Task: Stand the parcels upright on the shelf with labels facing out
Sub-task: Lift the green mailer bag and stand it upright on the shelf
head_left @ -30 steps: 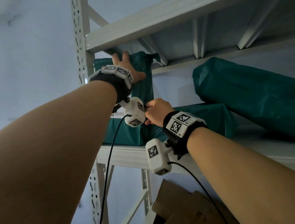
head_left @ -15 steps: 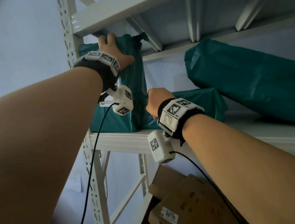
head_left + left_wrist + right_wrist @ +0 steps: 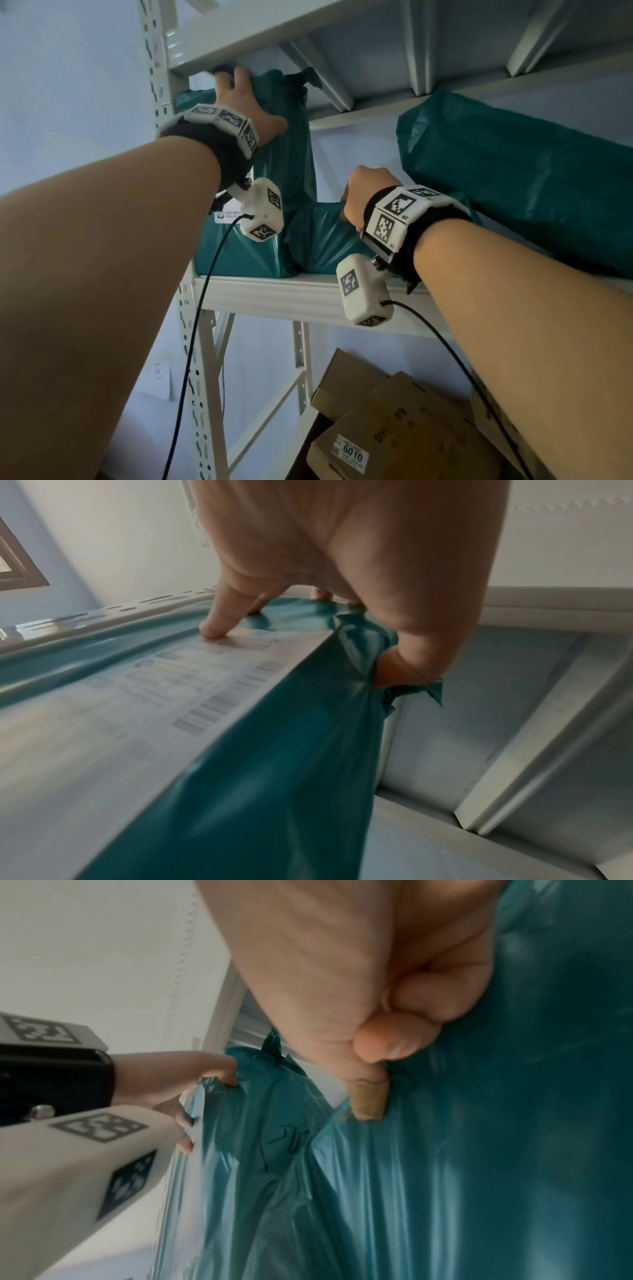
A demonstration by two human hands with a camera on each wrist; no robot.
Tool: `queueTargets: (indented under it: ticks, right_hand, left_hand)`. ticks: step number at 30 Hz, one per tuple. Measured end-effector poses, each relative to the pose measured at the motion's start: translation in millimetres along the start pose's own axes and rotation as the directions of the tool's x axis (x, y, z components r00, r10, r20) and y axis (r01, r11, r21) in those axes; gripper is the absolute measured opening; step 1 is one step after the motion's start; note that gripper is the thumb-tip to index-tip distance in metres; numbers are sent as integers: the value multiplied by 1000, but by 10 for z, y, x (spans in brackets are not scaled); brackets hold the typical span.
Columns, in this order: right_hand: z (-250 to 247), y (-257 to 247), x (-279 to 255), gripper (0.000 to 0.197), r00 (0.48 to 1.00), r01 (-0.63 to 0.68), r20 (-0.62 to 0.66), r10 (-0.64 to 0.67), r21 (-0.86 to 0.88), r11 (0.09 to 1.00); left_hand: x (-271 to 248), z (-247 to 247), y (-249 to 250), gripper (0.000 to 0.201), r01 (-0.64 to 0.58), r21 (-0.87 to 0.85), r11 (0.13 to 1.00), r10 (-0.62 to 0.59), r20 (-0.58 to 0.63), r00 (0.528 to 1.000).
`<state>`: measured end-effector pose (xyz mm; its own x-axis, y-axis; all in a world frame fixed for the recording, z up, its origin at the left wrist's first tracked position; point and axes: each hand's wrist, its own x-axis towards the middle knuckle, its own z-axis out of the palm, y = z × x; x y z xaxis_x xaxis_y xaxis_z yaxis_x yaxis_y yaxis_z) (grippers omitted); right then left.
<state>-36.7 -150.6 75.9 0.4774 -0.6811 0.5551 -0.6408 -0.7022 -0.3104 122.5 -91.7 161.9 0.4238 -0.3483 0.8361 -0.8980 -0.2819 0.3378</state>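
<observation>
A teal parcel stands upright at the left end of the shelf, its white label facing out. My left hand grips its top edge, thumb on the side, fingers over the label face. A second teal parcel lies low beside it. My right hand pinches the bag of that parcel between thumb and bandaged finger. A large teal parcel leans at the right.
The shelf post stands just left of the upright parcel. The upper shelf's underside sits close over the parcels. Brown cardboard boxes are stacked on the level below.
My right hand has moved right, away from the upright parcel's side, onto the low parcel. The left hand keeps its hold on the top edge. The view has shifted.
</observation>
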Motion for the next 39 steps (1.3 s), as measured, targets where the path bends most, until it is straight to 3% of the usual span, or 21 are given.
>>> queueTargets:
  ticks: [3, 10, 14, 20, 26, 28, 31, 36, 39]
  right_hand:
    - [-43, 9, -25, 7, 999, 16, -32, -19, -85, 996]
    - [-103, 3, -115, 7, 998, 38, -50, -48, -176, 984]
    - [-130, -14, -161, 13, 998, 44, -43, -51, -163, 986]
    - [-139, -19, -161, 24, 999, 16, -32, -21, -153, 988]
    - [-130, 6, -129, 24, 1000, 7, -28, -10, -127, 992]
    - [-124, 15, -122, 22, 999, 10, -41, -15, -131, 991]
    - [-121, 22, -113, 22, 998, 17, -50, -24, -131, 991]
    - [-124, 27, -97, 20, 998, 20, -53, -26, -120, 993]
    - [-121, 24, -110, 18, 997, 18, -73, -27, -119, 993]
  left_hand:
    - [-10, 0, 3, 73, 3, 13, 1000, -3, 2, 1000]
    - [-54, -62, 4, 70, -15, 20, 1000, 15, 2, 1000]
    - [-138, -52, -34, 87, -28, 45, 999, 25, 63, 998]
    - [-333, 133, -74, 124, 203, 105, 974, -218, 173, 960]
    - [-521, 473, -353, 137, 375, 200, 905, -422, 331, 844]
    - [-571, 557, -448, 139, 445, 76, 892, -442, 348, 827]
    - [-671, 607, -589, 128, 527, -75, 847, -483, 306, 820]
    - [-780, 534, -673, 130, 561, -75, 824, -502, 362, 786]
    - [-848, 444, -607, 127, 512, 7, 859, -492, 287, 822]
